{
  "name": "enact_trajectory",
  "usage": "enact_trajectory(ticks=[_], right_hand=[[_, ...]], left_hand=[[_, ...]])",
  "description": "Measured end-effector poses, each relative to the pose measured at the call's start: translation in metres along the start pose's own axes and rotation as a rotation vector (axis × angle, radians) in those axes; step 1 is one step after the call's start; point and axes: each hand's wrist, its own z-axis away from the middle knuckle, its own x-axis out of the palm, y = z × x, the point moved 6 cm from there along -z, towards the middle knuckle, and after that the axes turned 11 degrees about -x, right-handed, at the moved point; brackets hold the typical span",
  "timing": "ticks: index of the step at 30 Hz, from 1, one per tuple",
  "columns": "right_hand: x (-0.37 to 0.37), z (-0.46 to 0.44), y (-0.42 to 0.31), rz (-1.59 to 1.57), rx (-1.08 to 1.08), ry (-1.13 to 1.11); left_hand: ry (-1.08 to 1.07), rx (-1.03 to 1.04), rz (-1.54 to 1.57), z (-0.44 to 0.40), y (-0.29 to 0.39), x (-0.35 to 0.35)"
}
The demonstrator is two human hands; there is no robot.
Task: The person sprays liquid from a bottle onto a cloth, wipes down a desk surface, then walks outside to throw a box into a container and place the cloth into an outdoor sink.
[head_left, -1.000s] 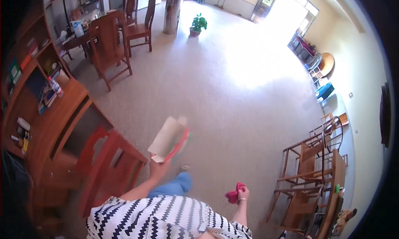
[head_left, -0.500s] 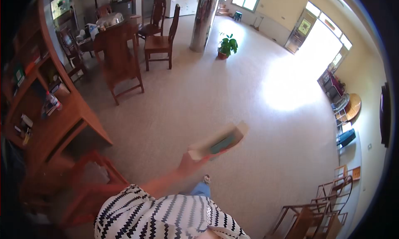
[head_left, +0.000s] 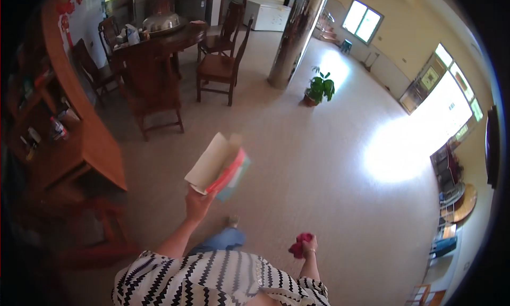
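My left hand (head_left: 198, 204) is closed on the lower end of an open cardboard box (head_left: 215, 168), cream inside with a red edge and a green side. The box is tilted in front of me, its flap standing up, and looks a little blurred. Lower right, my right hand (head_left: 310, 245) is wrapped round a crumpled dark red cloth (head_left: 300, 246), which bulges out to the left of the fingers. The two hands are well apart, both above the floor.
A wooden desk (head_left: 101, 152) with shelves stands at left, a red chair (head_left: 101, 231) below it. Further off are a round dining table (head_left: 183, 37) with chairs, a pillar (head_left: 297, 37) and a potted plant (head_left: 320, 88). A folded round tabletop (head_left: 461, 202) leans at right.
The view has turned left, so furniture and plant shift rightward. The box has swung from a lower, flatter pose to an upright tilt. My right hand with the cloth is visible again.
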Motion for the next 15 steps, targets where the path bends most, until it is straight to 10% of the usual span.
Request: enact_trajectory(ticks=[7, 9, 10, 11, 13, 15], right_hand=[[0.053, -0.228, -0.078, -0.263, -0.12, 0.01], [0.045, -0.234, -0.076, -0.284, 0.026, -0.071], [0.098, -0.253, 0.017, -0.738, 0.253, -0.147], [0.043, -0.22, -0.069, -1.088, 0.381, -0.22], [0.083, -0.237, 0.064, -1.111, 0.488, 0.099], [0.053, -0.259, -0.012, -1.051, 0.587, 0.016]], left_hand=[[0.037, 0.104, -0.088, -0.163, -0.013, 0.112], [-0.018, 0.044, -0.155, -0.214, -0.011, 0.164], [-0.071, 0.014, -0.192, -0.243, -0.024, 0.195], [-0.119, -0.01, -0.228, -0.272, -0.03, 0.227], [-0.194, 0.076, -0.114, -0.312, 0.025, 0.283], [-0.301, 0.104, -0.087, -0.348, 0.033, 0.338]])
